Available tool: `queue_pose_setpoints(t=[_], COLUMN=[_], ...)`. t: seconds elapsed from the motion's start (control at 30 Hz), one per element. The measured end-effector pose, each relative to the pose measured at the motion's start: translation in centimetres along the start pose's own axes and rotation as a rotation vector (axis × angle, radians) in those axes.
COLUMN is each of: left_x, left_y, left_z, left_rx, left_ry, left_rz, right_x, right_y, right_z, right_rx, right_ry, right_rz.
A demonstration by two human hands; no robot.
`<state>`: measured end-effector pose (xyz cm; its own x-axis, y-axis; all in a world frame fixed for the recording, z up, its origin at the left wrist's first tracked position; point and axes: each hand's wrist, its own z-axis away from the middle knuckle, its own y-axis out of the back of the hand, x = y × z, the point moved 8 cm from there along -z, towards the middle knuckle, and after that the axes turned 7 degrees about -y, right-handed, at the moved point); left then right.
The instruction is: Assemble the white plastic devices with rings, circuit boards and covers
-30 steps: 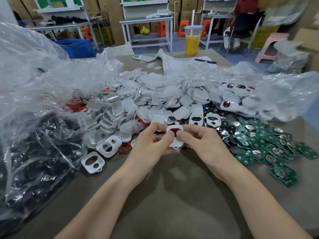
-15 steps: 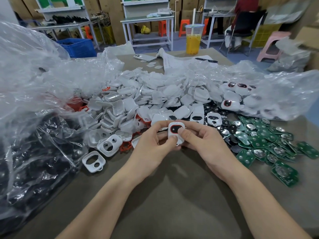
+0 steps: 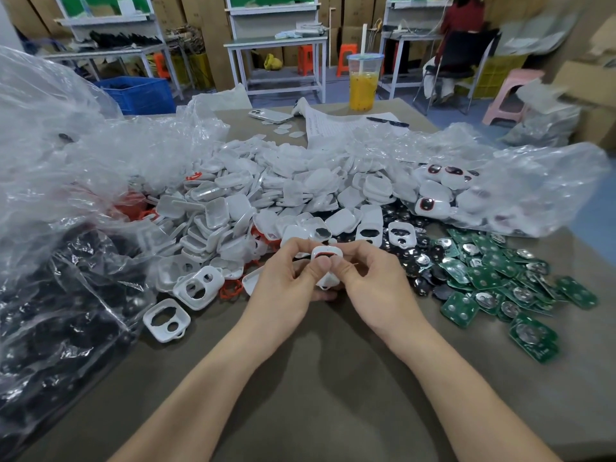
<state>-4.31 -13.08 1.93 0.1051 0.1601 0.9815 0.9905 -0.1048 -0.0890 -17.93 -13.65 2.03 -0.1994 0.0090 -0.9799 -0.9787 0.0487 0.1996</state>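
Bag (image 3: 50, 295) of black parts far out to the left of the left hand (image 3: 283, 285). Nearer that hand, white shells (image 3: 166, 320) with paired holes, flat on the table (image 3: 316, 378), and red rings (image 3: 230, 290) just left of the knuckles. Beyond both hands, heaped white covers (image 3: 266, 195). Between the hands: white device (image 3: 328, 251), its red-rimmed dark window on the end toward the heap. Pinched from the left by the left thumb and curled fingers, and from the right by the right hand (image 3: 376, 288) likewise, both thumb tips pressed side by side on its face. Lower end hidden behind the thumbs. Just right of the right hand, black discs (image 3: 420, 261), then green circuit boards (image 3: 493, 278) spread on the table.
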Motion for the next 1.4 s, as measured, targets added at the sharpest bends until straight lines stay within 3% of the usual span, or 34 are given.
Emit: queue_pose_setpoints(t=[0.17,0.37,0.63,0.8,1.03,1.2,1.4], left_x=[0.5,1.3,1.5,1.8,4.7,4.5,1.7], left_y=[-0.2,-0.6,-0.4,-0.9,-5.0,-8.7,-13.0], left_z=[0.2,0.6,0.9,0.7,-3.2,-7.9,-13.5], left_rx=[0.004,-0.056,0.004,0.066,0.066,0.018,-0.05], left_ry=[-0.025,-0.089,-0.071,-0.053,-0.093,-0.023,0.106], left_rz=[0.003,-0.161,-0.207,-0.152,-0.174,-0.227,-0.195], right_x=[-0.1,-0.7,-0.7,-0.7,-1.0,-0.8,-0.2], right_y=[0.1,-0.2,-0.1,0.5,5.3,8.6,9.9], right_z=[0.3,0.4,0.9,0.5,-1.5,-2.0,-2.1], right_rx=[0.032,-0.098,-0.041,-0.076,0.195,0.427,0.524], right_ry=[0.021,-0.01,0.064,0.015,0.073,0.129,0.121], right_rz=[0.022,-0.34,-0.158,-0.417,-0.527,-0.492,-0.471])
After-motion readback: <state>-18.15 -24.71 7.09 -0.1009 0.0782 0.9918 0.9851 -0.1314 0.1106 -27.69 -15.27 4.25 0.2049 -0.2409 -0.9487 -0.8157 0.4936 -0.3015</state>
